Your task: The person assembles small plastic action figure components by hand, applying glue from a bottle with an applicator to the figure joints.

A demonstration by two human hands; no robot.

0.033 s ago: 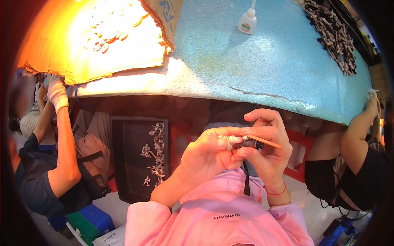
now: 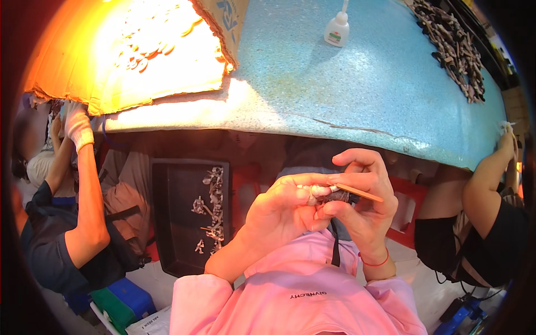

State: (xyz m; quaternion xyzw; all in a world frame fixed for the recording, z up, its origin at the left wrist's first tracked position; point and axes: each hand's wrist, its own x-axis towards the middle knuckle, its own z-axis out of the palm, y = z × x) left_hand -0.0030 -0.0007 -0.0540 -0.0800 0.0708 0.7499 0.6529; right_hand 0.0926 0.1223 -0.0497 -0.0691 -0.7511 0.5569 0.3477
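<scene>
Our left hand (image 2: 279, 209) is pinching a small pale-and-dark piece (image 2: 319, 191) before the pink shirt (image 2: 312, 268); our right hand (image 2: 373, 192), its fingers closed, is gripping a flat brown stick (image 2: 360, 193), which is slanting down rightward, its left tip lying just beside the piece.

The stick (image 2: 360, 193) is orange-brown. The shirt (image 2: 301, 310) is pink, the tray (image 2: 181, 223) black. The table (image 2: 279, 61) is speckled pale blue.
</scene>
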